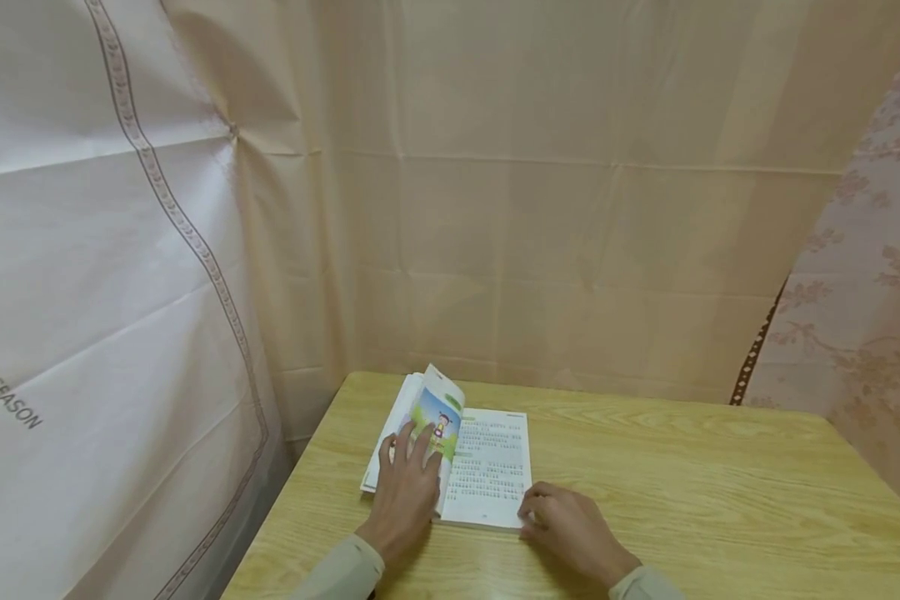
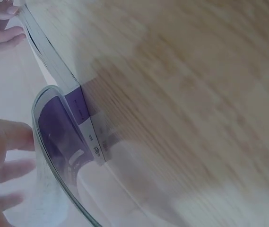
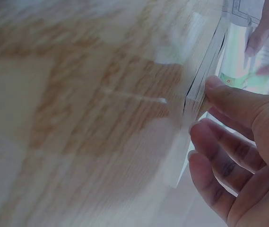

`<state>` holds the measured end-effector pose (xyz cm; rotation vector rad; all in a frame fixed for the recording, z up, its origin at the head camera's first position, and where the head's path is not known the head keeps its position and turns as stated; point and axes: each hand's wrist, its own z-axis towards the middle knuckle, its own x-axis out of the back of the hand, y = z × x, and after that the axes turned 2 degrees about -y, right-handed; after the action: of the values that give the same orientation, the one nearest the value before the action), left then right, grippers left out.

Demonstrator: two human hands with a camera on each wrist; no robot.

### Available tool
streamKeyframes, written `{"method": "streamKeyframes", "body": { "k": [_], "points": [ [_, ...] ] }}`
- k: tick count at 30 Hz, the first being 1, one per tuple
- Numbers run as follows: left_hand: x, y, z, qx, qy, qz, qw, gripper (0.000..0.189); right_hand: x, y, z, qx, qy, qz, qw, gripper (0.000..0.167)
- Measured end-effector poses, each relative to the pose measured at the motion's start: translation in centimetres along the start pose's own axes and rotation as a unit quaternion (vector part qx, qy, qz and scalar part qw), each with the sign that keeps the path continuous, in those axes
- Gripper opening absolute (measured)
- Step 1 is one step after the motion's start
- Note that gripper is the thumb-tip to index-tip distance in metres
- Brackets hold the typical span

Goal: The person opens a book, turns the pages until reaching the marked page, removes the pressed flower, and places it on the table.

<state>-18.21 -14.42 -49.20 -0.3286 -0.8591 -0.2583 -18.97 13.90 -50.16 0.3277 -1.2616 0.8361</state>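
Observation:
An open picture book (image 1: 487, 508) lies toward the left of the table, its left-hand pages raised and curving. A colourful drawing of a child fills part of the left page, and the right page carries lines of print. My left hand (image 1: 405, 496) rests on the left page, fingers spread and mostly straight. At the lower right corner, my right hand (image 1: 570, 529) holds the book with thumb and curled fingers. In the right wrist view, the right thumb (image 3: 219, 92) is against the page edges. The purple-and-white spine (image 2: 84, 120) shows in the left wrist view.
The light wood-grain table (image 1: 690, 483) extends to the right of the book. Behind it hangs a beige cloth (image 1: 495, 208), with a white printed cloth (image 1: 105, 275) at the left and a floral cloth (image 1: 862, 333) at the right.

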Motion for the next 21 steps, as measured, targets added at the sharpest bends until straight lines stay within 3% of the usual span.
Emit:
{"method": "streamKeyframes", "body": {
  "k": [6, 10, 15, 21],
  "points": [
    [0.02, -0.09, -0.08, -0.005, -0.053, 0.017, 0.9985, 0.006, 0.37, 0.29, 0.08, 0.006, -0.012, 0.026, 0.9996, 0.012],
    [0.0, 0.0, -0.22, -0.011, -0.085, -0.013, 0.9962, 0.008, 0.45, 0.38, 0.12, 0.023, -0.014, 0.023, 0.9994, 0.008],
    [-0.16, 0.06, -0.48, -0.042, -0.099, -0.036, 0.9935, 0.019, 0.43, 0.47, 0.21, 0.053, -0.008, 0.006, 0.9985, 0.004],
    [-0.12, 0.18, -0.49, -0.051, -0.096, -0.04, 0.9933, 0.017, 0.42, 0.37, 0.47, 0.035, -0.006, 0.002, 0.9994, 0.007]
  ]
}}
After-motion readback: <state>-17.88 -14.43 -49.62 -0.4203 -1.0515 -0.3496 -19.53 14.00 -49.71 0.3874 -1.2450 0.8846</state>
